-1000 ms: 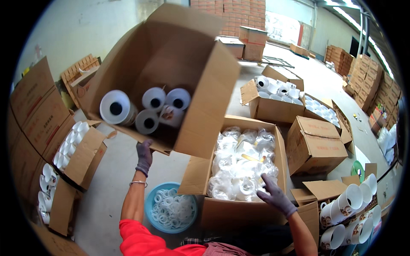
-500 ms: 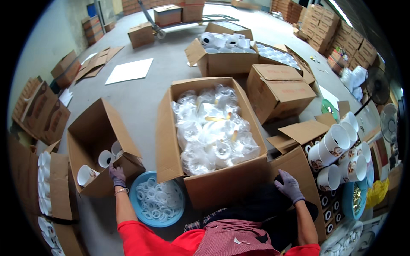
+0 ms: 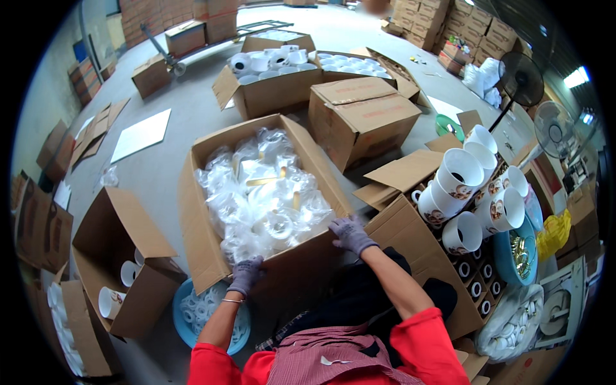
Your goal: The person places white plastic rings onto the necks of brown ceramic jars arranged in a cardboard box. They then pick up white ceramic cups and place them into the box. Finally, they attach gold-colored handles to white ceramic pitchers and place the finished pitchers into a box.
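brown cardboard carton [image 3: 197, 247], open-topped, directly ahead, filled with plastic-bagged white pieces [image 3: 263, 173] | left hand [image 3: 246, 276] at near-left corner, right hand [image 3: 351, 235] at near-right, each bent at the rim; whether pinching can't be told | spread pairing presumably steadies both ends

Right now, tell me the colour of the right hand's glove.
The right glove is greyish purple; it shows best in the head view.

A white panel [image 3: 141, 136] lies on the floor [image 3: 186, 106] — dark fan [image 3: 521, 78] at right.
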Tool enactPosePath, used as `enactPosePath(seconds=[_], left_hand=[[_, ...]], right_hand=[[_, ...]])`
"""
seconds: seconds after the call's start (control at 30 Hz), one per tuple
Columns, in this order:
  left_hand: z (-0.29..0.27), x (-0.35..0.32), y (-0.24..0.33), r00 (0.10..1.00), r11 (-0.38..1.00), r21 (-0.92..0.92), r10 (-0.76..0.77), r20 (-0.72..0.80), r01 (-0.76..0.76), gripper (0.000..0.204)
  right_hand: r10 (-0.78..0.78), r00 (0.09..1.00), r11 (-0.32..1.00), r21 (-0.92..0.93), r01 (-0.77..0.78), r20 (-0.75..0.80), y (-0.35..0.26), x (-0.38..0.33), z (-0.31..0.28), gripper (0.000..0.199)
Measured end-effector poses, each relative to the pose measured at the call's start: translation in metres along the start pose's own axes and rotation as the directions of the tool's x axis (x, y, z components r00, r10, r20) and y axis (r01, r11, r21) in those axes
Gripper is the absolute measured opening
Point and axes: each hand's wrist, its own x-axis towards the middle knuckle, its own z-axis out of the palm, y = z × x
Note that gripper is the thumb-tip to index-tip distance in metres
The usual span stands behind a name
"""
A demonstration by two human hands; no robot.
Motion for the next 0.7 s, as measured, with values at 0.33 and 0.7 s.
enactPosePath(seconds=[0.33,0.7], left_hand=[[0.049,-0.036,0.024,0.965,0.984,0.097,0.164,-0.205,-0.147,0.017],[-0.017,-0.031,0.076,0.955,0.976,0.2,0.143,-0.26,-0.091,0.077]], right_hand=[[-0.011,0.987,0.997,-0.074,0.023,0.159,0.016,-0.005,0.032,0.02],[0.183,0.933,0.951,0.185,-0.248,0.308,0.06,-0.009,-0.014,0.043]])
